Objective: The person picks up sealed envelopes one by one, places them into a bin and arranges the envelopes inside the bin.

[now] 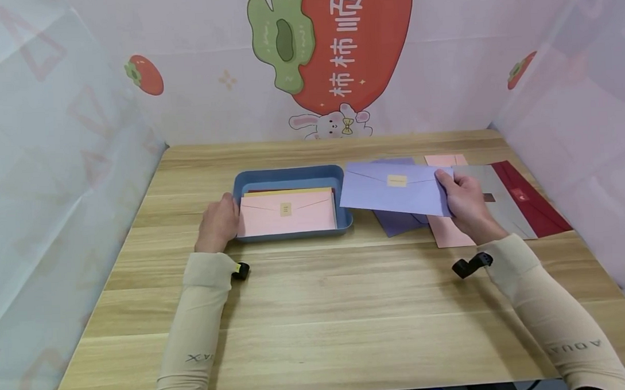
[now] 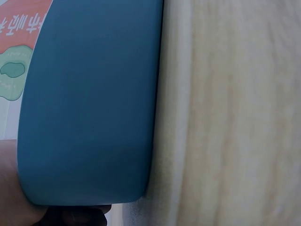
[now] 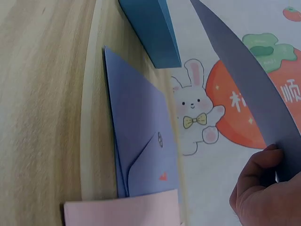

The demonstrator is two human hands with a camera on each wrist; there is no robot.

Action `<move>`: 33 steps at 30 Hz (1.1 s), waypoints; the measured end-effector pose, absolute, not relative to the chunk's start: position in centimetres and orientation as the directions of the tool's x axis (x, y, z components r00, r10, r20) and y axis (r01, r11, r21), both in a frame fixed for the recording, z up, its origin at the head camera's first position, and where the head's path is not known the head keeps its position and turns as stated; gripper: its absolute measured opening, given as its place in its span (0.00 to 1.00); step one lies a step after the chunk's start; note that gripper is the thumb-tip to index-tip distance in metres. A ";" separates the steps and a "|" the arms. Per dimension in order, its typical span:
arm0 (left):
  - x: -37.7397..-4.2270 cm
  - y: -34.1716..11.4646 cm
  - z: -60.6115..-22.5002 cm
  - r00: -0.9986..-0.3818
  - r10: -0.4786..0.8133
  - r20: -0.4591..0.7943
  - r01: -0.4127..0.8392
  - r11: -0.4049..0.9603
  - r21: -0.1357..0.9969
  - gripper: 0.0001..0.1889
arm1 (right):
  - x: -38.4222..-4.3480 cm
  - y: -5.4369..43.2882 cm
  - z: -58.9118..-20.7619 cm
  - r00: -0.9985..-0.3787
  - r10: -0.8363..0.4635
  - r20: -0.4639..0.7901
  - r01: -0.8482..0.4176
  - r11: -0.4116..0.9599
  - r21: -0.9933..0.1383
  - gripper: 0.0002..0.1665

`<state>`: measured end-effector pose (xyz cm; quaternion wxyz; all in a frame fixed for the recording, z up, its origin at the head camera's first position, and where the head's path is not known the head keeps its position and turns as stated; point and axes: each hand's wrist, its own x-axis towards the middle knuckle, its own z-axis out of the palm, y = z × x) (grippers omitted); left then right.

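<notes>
A light purple envelope (image 1: pixel 380 195) with a cream label is pinched at its right end by my right hand (image 1: pixel 468 204), raised above the table. In the right wrist view this envelope (image 3: pixel 244 70) appears nearly edge-on. My left hand (image 1: pixel 216 222) grips the left end of a blue tray (image 1: pixel 291 176), whose side wall (image 2: pixel 94 103) fills much of the left wrist view. Inside the tray a pink envelope (image 1: pixel 313 218) leans in front, with a yellow edge and a dark red one showing behind it.
Right of the tray lie a darker purple envelope (image 1: pixel 391 224), a pink envelope (image 1: pixel 450 236), and a grey and dark red envelope (image 1: pixel 530 202) near the table's right edge. Printed cloth walls (image 1: pixel 201 107) stand around the wooden table (image 1: pixel 321 309).
</notes>
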<state>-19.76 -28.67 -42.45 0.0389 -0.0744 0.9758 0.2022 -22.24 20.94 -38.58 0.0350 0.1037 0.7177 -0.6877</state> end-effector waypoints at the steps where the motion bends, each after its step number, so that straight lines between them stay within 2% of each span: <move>1: -19.8 -28.6 -42.5 -0.986 -0.130 -0.107 -0.162 0.907 0.388 0.21 | -22.3 20.7 -38.5 -0.977 0.096 -0.189 0.194 0.035 -0.980 0.39; 6: -19.8 -28.7 -42.4 -0.985 -0.132 -0.107 -0.164 0.908 0.385 0.20 | -22.5 19.7 -38.1 -0.979 0.057 -0.195 0.196 0.015 -0.981 0.34; 16: -19.8 -28.7 -42.2 -0.986 -0.125 -0.112 -0.159 0.908 0.388 0.21 | -23.3 17.4 -38.3 -0.971 0.017 -0.237 0.238 0.054 -0.970 0.39; 23: -19.7 -28.6 -42.2 -0.983 -0.132 -0.129 -0.172 0.906 0.387 0.21 | -24.1 15.8 -38.7 -0.975 0.027 -0.219 0.220 0.113 -0.969 0.25; 33: -19.8 -28.5 -42.2 -0.982 -0.136 -0.128 -0.176 0.904 0.390 0.20 | -24.6 13.2 -39.0 -0.982 0.002 -0.188 0.187 0.131 -0.974 0.22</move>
